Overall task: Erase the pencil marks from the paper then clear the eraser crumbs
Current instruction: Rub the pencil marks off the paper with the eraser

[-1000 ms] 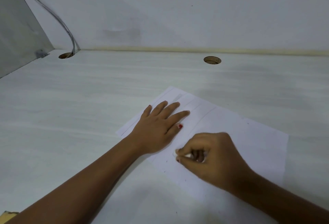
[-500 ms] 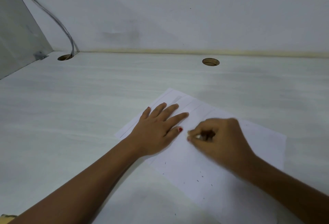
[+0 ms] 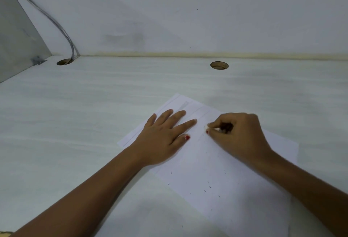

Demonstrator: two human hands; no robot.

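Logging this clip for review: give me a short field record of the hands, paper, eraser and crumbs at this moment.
left hand: flat on the paper, fingers spread
right hand: fingers pinch the eraser
eraser: white, tip on the sheet
paper: white sheet on the desk, faint pencil lines at its far end
crumbs: dark specks on the near part, not cleared

Matt white paper (image 3: 216,161); pale wood-grain desk (image 3: 94,114), smooth; matt painted wall (image 3: 188,11).

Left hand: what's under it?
The left hand lies flat on the sheet of paper, which rests on the desk. Faint pencil lines run past its fingers; any marks beneath the palm are covered.
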